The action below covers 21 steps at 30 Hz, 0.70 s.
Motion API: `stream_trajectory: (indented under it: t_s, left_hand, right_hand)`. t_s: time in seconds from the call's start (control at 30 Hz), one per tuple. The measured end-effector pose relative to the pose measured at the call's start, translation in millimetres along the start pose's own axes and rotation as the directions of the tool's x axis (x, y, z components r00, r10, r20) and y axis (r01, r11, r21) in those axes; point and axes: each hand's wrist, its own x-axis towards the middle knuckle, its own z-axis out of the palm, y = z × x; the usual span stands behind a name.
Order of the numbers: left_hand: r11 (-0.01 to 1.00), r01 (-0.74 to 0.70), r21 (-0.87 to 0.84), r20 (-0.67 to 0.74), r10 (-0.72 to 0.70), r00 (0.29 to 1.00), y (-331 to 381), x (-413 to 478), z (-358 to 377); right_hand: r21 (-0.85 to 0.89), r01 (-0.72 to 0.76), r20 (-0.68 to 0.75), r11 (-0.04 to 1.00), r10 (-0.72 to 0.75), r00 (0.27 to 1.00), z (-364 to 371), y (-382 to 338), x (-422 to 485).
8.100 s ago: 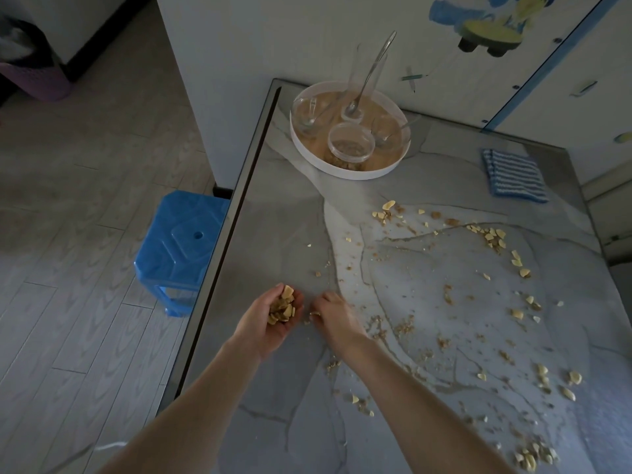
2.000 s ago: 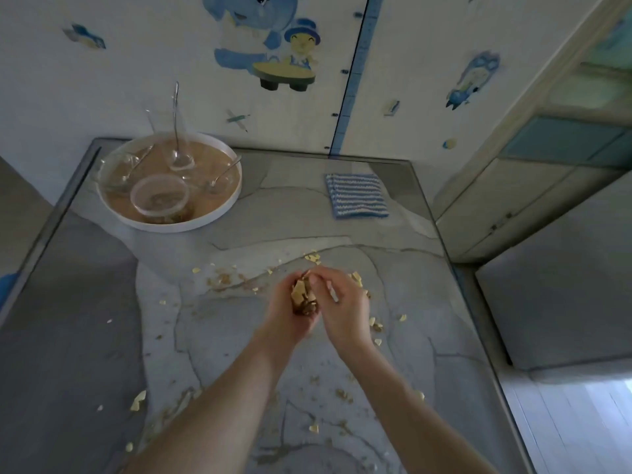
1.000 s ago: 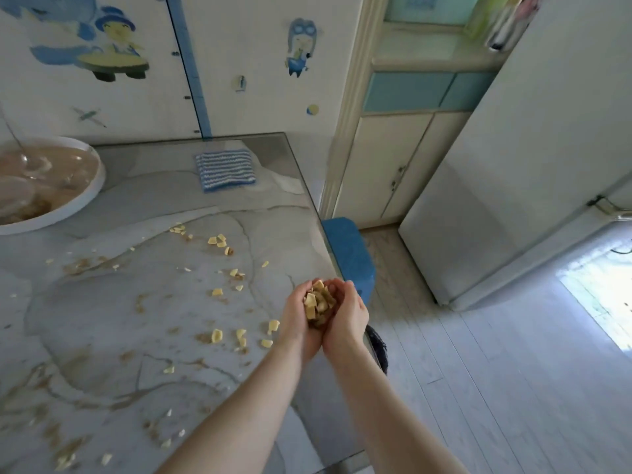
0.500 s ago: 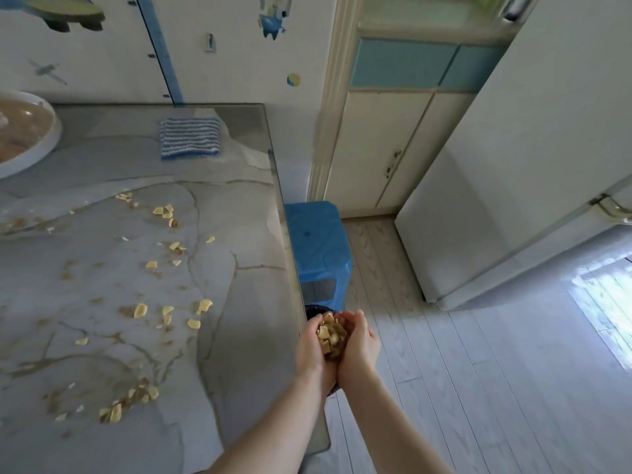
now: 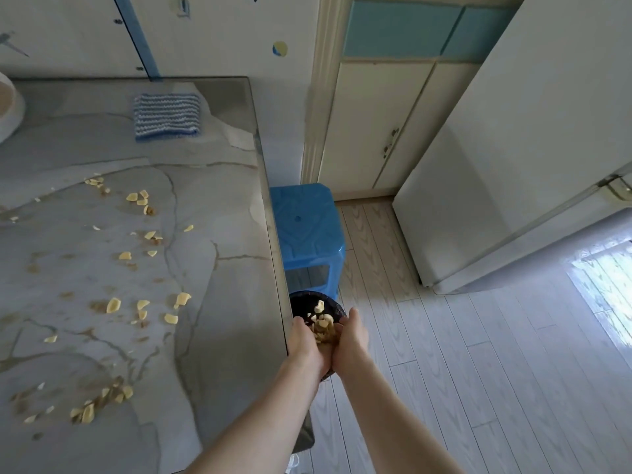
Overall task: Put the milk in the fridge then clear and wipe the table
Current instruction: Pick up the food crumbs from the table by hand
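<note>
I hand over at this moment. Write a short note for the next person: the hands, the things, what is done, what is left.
Left hand and right hand: cupped side by side past the table's right edge, tipping flakes into the dark bin on the floor.
Table: loose flakes and crumbs lie scattered; striped cloth at the back; tray at the left edge.
Done: one handful is going into the bin. The milk is not in view.
Left: gather the loose flakes, clear the tray, wipe.

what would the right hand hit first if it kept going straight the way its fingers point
Most likely the dark bin: the right hand points forward and down into its opening, where food scraps are spilling. The blue stool stands behind the bin. Depth is unclear, though.
</note>
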Motion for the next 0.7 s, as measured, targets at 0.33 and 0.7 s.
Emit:
stream_trajectory:
  t_s: [0.33, 0.7]
  left_hand:
    - [0.999, 0.045, 0.013, 0.033, -0.045, 0.998, 17, 1, 8]
    - [0.997, 0.036, 0.072, 0.075, -0.042, 0.996, 24, -19, 15]
  right_hand:
    - [0.043, -0.061, -0.027, 0.997, 0.062, 0.998, 12, -11, -9]
    - [0.087, -0.046, 0.002, 0.995, 0.046, 0.999, 8, -17, -10]
